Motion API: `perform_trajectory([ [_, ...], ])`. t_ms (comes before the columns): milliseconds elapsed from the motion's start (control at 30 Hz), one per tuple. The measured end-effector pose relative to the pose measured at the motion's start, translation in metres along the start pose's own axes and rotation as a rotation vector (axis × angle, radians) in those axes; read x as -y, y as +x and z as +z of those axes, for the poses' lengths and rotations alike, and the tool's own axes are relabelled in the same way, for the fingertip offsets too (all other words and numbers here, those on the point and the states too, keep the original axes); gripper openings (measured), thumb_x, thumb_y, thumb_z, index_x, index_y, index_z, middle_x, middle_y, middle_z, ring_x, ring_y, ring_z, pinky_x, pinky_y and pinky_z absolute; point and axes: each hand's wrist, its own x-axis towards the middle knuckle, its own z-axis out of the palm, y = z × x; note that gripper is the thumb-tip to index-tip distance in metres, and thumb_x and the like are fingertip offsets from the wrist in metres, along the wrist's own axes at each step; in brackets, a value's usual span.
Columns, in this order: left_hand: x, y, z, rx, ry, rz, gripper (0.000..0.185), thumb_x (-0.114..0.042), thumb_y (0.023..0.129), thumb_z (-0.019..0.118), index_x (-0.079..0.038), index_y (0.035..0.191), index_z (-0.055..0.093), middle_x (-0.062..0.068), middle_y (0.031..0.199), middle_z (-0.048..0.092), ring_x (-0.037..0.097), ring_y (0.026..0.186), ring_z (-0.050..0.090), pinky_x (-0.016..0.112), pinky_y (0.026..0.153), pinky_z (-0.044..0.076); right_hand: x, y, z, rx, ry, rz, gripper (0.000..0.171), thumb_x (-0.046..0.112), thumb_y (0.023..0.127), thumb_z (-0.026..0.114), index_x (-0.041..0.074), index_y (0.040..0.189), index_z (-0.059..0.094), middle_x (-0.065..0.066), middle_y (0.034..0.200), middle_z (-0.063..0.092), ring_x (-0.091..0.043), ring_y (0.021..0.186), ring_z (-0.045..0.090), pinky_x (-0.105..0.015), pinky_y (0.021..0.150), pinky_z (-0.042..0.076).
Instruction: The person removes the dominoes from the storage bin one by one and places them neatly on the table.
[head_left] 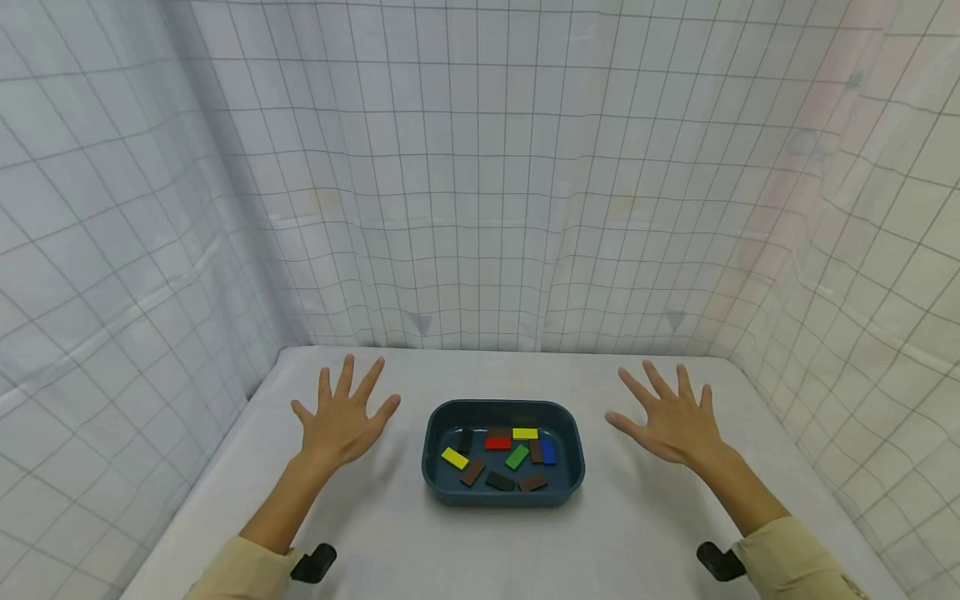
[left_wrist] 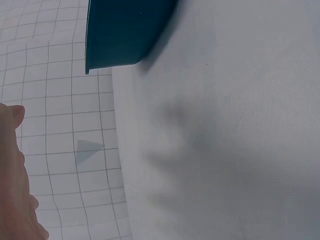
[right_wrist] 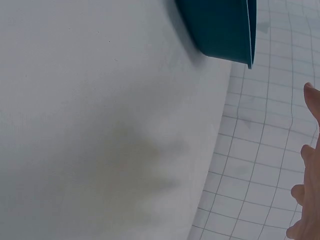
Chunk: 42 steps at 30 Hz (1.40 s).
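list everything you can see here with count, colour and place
dark teal plastic tray: one, middle of the table, between the hands
small flat rectangular tiles: about ten, inside the tray; two yellow, one red, one green, one blue, the rest brown or black
white cloth-covered table: one, under everything
white gridded curtain: around the table on three sides
left hand: one, fingers spread, left of the tray, holding nothing
right hand: one, fingers spread, right of the tray, holding nothing
beige sleeves: two, bottom corners
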Motion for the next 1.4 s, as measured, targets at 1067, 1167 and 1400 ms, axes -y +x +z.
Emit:
perform_trajectory([
  [1067, -0.025, -0.022, 0.024, -0.025, -0.195, 0.139, 0.077, -0.058, 0.103, 0.053, -0.022, 0.166, 0.026, 0.024, 0.168, 0.016, 0.056, 0.150, 0.015, 0.086, 0.103, 0.019, 0.036, 0.022, 0.013, 0.020, 0.175, -0.204, 0.080, 0.066, 0.099, 0.052, 0.018, 0.162, 0.039, -0.022, 0.166, 0.027, -0.062, 0.146, 0.016, -0.079, 0.111, 0.019],
  [1167, -0.032, -0.028, 0.028, -0.008, -0.247, 0.147, 0.077, -0.056, 0.103, 0.054, -0.022, 0.166, 0.026, 0.024, 0.169, 0.016, 0.055, 0.150, 0.014, 0.086, 0.104, 0.019, 0.045, 0.025, 0.012, 0.033, 0.204, -0.243, 0.079, 0.064, 0.100, 0.052, 0.018, 0.162, 0.038, -0.021, 0.166, 0.027, -0.059, 0.148, 0.015, -0.077, 0.112, 0.018],
  [1400, -0.042, -0.040, 0.040, 0.038, -0.396, 0.152, 0.079, -0.054, 0.102, 0.058, -0.022, 0.166, 0.026, 0.021, 0.170, 0.013, 0.053, 0.151, 0.011, 0.082, 0.107, 0.018, 0.064, 0.029, 0.017, 0.072, 0.260, -0.326, 0.076, 0.062, 0.100, 0.054, 0.019, 0.162, 0.039, -0.017, 0.166, 0.029, -0.049, 0.151, 0.018, -0.073, 0.114, 0.021],
])
